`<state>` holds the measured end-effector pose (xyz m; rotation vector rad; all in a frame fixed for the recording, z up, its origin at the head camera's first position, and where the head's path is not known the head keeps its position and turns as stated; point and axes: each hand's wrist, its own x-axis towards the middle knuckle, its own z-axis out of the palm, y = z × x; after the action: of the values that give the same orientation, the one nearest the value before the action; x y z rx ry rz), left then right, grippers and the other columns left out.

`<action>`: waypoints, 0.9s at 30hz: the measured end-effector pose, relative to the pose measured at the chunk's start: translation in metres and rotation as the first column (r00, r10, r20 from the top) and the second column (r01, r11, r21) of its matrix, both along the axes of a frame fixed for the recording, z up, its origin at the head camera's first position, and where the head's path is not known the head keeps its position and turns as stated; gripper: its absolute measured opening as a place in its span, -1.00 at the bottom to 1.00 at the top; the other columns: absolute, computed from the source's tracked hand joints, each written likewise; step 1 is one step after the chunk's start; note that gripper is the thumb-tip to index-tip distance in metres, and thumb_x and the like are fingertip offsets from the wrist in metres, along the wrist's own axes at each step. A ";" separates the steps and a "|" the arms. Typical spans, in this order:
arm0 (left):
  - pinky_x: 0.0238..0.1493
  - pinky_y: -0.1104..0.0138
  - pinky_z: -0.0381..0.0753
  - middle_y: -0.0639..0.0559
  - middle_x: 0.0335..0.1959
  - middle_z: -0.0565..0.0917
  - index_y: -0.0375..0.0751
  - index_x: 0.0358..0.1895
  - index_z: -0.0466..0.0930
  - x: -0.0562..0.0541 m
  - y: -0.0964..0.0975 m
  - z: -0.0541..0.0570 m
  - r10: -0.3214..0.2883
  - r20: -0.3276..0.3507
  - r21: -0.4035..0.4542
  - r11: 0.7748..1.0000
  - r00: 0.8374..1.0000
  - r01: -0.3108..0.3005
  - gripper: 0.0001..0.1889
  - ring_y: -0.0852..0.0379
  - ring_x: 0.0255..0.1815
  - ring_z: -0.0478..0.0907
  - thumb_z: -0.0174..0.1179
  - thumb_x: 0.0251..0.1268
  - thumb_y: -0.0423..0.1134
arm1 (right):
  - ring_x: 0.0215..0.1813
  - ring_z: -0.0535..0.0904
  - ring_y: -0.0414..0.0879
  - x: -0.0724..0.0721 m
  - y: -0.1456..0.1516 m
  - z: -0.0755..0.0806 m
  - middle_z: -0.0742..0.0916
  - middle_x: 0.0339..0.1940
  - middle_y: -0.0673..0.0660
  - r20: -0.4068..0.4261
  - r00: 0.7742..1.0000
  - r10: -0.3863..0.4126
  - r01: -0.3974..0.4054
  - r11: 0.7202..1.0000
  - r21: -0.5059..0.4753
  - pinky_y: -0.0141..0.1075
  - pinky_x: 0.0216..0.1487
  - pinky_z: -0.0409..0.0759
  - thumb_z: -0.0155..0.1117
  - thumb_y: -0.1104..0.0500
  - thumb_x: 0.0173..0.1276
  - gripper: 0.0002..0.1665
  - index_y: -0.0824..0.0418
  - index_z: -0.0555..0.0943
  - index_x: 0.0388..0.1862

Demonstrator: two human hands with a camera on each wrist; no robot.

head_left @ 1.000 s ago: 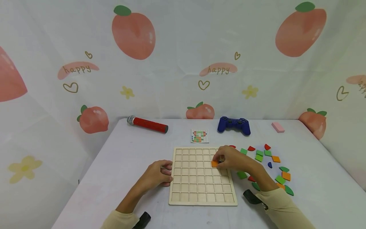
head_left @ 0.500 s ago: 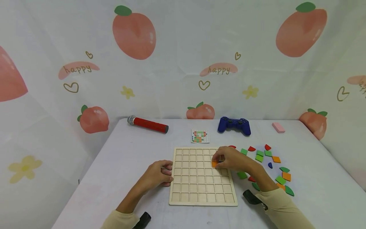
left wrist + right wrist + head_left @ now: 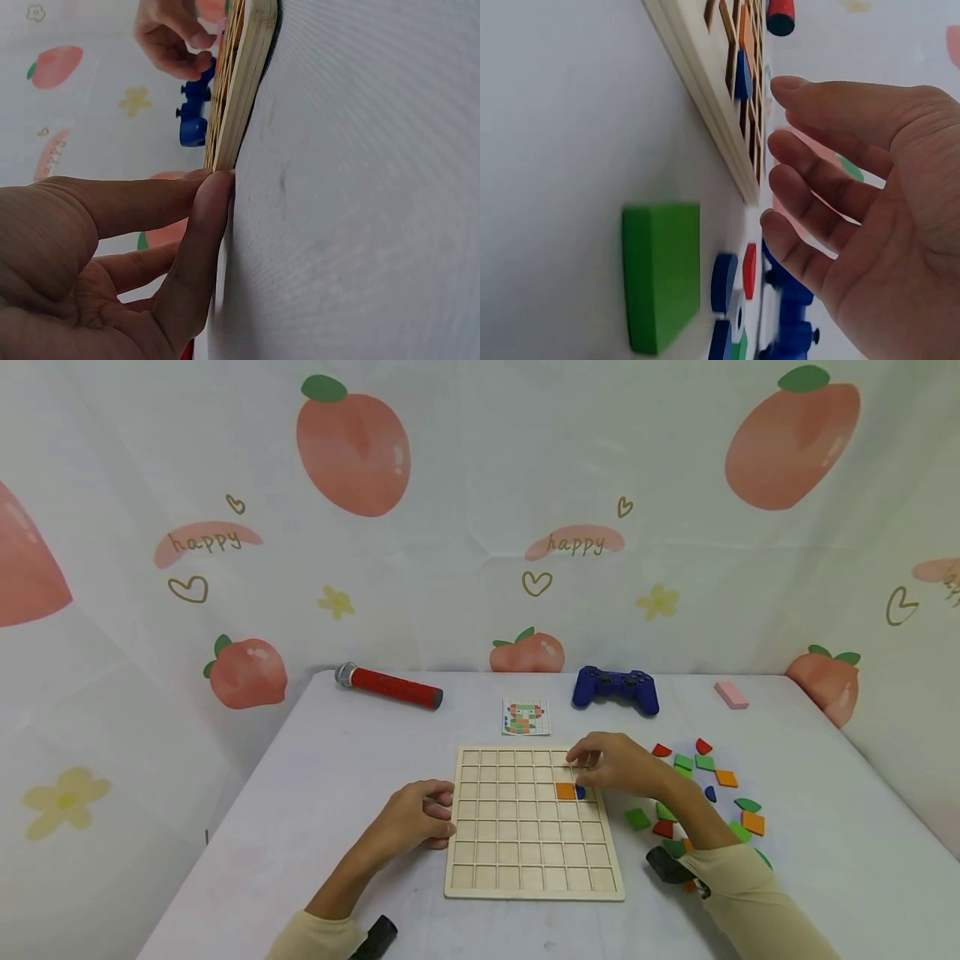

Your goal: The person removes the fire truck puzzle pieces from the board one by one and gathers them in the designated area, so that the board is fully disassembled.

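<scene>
A pale wooden grid board (image 3: 517, 893) lies in the middle of the table. My left hand (image 3: 412, 812) is at its left edge; in the left wrist view, thumb and forefinger pinch the board's rim (image 3: 241, 97). Over the board's upper right part hovers my right hand (image 3: 622, 766), its fingers loosely spread and holding nothing. Below those fingers, an orange square tile (image 3: 566, 791) sits in one cell. Beside it, in the cell to the right, is a small blue piece (image 3: 581, 792), also seen in the right wrist view, partly hidden by the hand in the head view.
Several loose green, orange, red and blue pieces (image 3: 753, 823) lie right of the board, some behind my right arm. A patterned card (image 3: 526, 717) lies beyond the board. Further back are a red microphone (image 3: 393, 687), a blue game controller (image 3: 615, 691) and a pink block (image 3: 731, 695).
My right hand has let go of the orange tile and lifted slightly up and to the right, uncovering the tile and the blue piece. My left hand has stayed in place.
</scene>
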<state>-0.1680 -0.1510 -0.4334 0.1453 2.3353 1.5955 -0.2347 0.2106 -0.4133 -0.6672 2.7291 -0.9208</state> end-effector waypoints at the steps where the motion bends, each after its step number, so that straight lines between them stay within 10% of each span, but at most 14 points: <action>1: -0.26 0.18 0.87 -0.19 0.07 0.61 -0.46 0.36 0.52 0.000 0.000 0.000 0.000 0.001 0.002 1.000 1.000 0.000 -0.35 0.06 -0.12 0.65 0.43 0.13 -0.59 | -0.08 0.58 -0.09 -0.001 0.002 0.000 0.75 -0.13 -0.02 -0.009 1.000 -0.001 0.001 1.000 0.000 -0.23 -0.08 0.61 0.52 0.15 0.33 -0.67 0.17 0.76 0.06; 27: -0.26 0.18 0.87 -0.20 0.07 0.62 -0.48 0.36 0.51 0.000 0.000 -0.001 -0.007 -0.006 0.003 1.000 1.000 0.007 -0.35 0.06 -0.10 0.66 0.44 0.12 -0.60 | 0.13 0.62 0.18 -0.016 0.045 -0.006 0.73 0.09 0.24 -0.019 0.991 -0.134 0.135 0.991 0.016 0.06 0.09 0.72 0.52 0.19 0.32 -0.49 0.30 0.69 0.23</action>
<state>-0.1684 -0.1506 -0.4340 0.1581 2.3344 1.5973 -0.2511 0.2560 -0.4196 -0.4955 2.8231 -0.9228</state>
